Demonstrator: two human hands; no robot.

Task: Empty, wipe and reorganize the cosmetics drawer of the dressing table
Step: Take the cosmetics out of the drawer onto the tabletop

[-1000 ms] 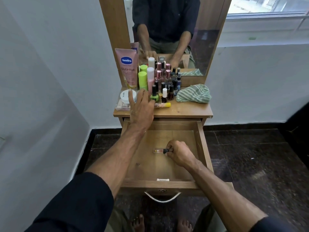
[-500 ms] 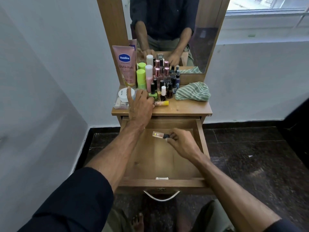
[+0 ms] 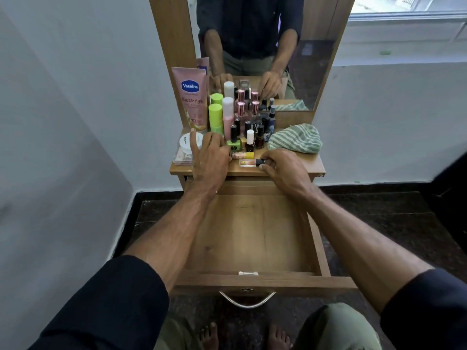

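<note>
The wooden drawer point(image 3: 252, 278) is pulled out and holds nothing. On the table top point(image 3: 313, 168), my right hand point(image 3: 283, 168) grips the black cap of a clear lip-gloss tube point(image 3: 247, 162) that lies at the front edge. My left hand point(image 3: 209, 157) rests flat on the top, fingers spread, beside a yellow-capped tube point(image 3: 242, 155) and a green nail-polish bottle point(image 3: 233, 145). Behind stand a pink Vaseline tube point(image 3: 192, 97), green tubes point(image 3: 216, 114) and several small bottles.
A striped green cloth point(image 3: 295, 138) lies bunched at the right of the top. A white round jar point(image 3: 187, 142) sits on a clear case at the left. A mirror point(image 3: 265, 46) rises behind. The drawer's metal handle point(image 3: 247, 300) juts toward my bare feet.
My right hand has lifted the lip-gloss tube out of the drawer and set it down on the table top. My left hand stayed on the top.
</note>
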